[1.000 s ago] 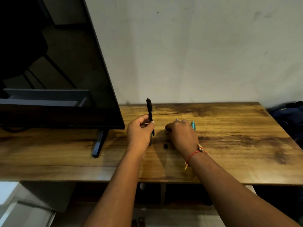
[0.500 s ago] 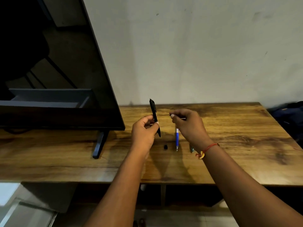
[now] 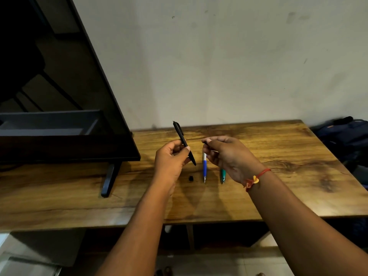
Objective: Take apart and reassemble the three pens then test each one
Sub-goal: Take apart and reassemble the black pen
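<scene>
A cap (image 3: 191,178) lies on the table (image 3: 278,148), left of two pens (image 3: 204,168).

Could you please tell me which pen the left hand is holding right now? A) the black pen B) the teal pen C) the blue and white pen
A: the left hand grips the black pen tilted in the air, while the blue and white pen and the teal pen lie on the table.

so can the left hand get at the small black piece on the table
Likely yes for reach: the small black piece lies uncovered on the wooden table near the left hand, but that hand grips the black pen.
</scene>
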